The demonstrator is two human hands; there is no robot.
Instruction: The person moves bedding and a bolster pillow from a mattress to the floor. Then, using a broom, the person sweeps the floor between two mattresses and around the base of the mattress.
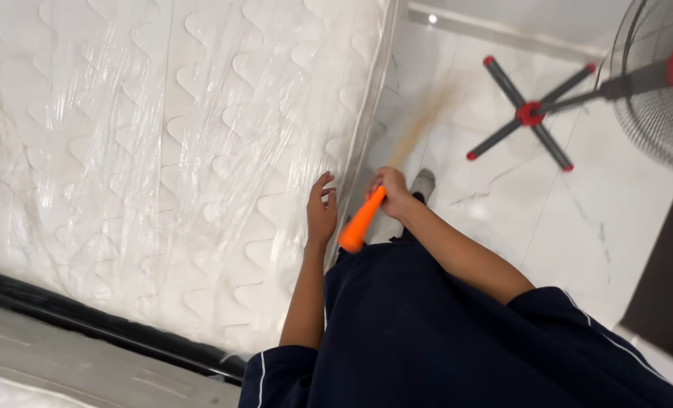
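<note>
Fingers of the right hand (391, 189) clench an orange handle (360, 221) (broom blurred); left hand (321, 211) spread, empty.

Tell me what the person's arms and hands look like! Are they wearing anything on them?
Both arms are bare from above the elbow down. Short dark navy sleeves with a thin white stripe near the hem cover the upper arms, matching the dark navy clothes. The left hand and the right hand wear no gloves, and no watch or bracelet shows on either wrist.
</note>
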